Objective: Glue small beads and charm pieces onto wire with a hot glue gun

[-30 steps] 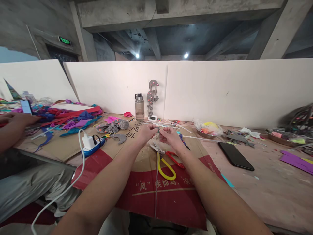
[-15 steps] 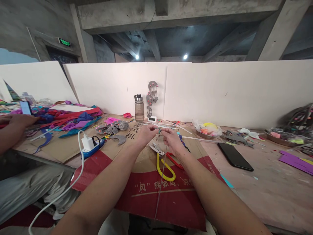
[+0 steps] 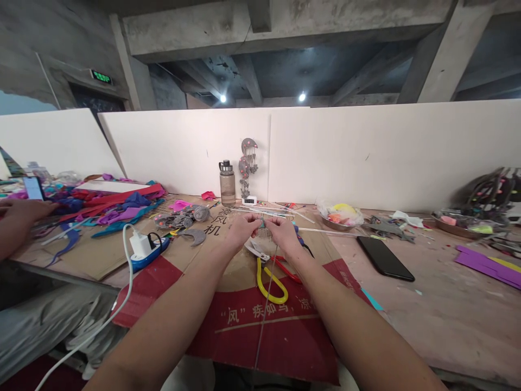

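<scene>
My left hand [image 3: 245, 229] and my right hand [image 3: 283, 233] meet above the cardboard sheet [image 3: 264, 336], fingertips pinched on a tiny greyish-green piece [image 3: 262, 222] between them. A thin grey cord [image 3: 264, 326] hangs from beneath my right hand down across the cardboard. Just below the hands lie scissors with yellow handles [image 3: 280, 296] and a tool with red handles [image 3: 287, 270]. To the left are a grey crescent [image 3: 194, 235] and a ball of grey yarn [image 3: 201, 213].
A bottle [image 3: 227, 184] and a grey hanging ornament [image 3: 247, 163] stand by the white board. A black phone [image 3: 385, 258] lies right. A power strip [image 3: 150, 254], coloured cloth [image 3: 122, 203] and another person's hand [image 3: 24, 217] are on the left.
The whole view has shifted slightly, so most things appear a little further left. My fingertips have come closer together around the tiny piece.
</scene>
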Tool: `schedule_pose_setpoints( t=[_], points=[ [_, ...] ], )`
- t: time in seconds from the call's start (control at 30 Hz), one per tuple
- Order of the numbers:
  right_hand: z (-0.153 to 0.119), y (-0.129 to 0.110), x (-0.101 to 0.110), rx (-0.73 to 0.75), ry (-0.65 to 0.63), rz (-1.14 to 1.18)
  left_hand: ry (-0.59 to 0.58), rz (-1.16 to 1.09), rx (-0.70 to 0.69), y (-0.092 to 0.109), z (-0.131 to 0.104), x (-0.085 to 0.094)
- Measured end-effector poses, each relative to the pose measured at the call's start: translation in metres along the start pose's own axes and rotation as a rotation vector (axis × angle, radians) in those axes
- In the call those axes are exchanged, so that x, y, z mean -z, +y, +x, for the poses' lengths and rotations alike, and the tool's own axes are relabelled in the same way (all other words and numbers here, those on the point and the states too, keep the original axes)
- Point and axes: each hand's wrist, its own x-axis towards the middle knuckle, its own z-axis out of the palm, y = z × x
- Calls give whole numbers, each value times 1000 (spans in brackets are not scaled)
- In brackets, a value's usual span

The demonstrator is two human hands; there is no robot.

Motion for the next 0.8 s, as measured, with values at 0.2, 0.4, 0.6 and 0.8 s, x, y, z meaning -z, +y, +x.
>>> schedule_pose_setpoints(
  t=[0.2,0.4,0.6,0.8],
  points=[
    [1,0,1,-17,32,-75,-55,-67,70,1,-1,-2],
    [4,2,3,-20,46,-125,-123,-230,162,1,-1,-1],
    [0,-3,2,10,11,-159,-137,-85,181,-2,1,5],
    [0,-1,2,33,-16,-217,-155,209,91,-2,2,11]
  ],
)
